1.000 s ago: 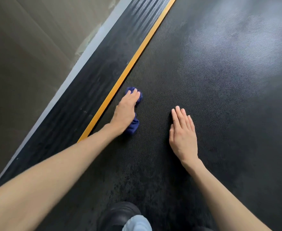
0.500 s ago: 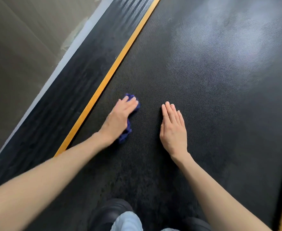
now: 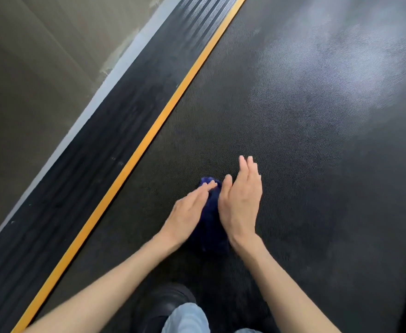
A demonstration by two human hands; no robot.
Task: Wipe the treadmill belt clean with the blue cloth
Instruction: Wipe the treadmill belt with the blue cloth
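The black textured treadmill belt (image 3: 293,145) fills most of the view. A crumpled dark blue cloth (image 3: 210,219) lies on it between my two hands. My left hand (image 3: 190,213) presses flat on the cloth's left side with straight fingers. My right hand (image 3: 241,200) lies with straight fingers right beside the cloth's right edge, partly over it, palm down and tilted. Whether it touches the cloth or the belt I cannot tell.
An orange stripe (image 3: 149,140) borders the belt on the left, beside a ribbed black side rail (image 3: 106,140) and a grey edge strip (image 3: 82,116). Beyond lies a brown tiled floor (image 3: 29,80). My black shoe (image 3: 163,306) and light blue trouser leg (image 3: 185,320) stand on the belt below.
My left hand has slid the cloth to the right, away from the orange stripe, until it meets my right hand. My right hand has tipped up at the cloth's edge.
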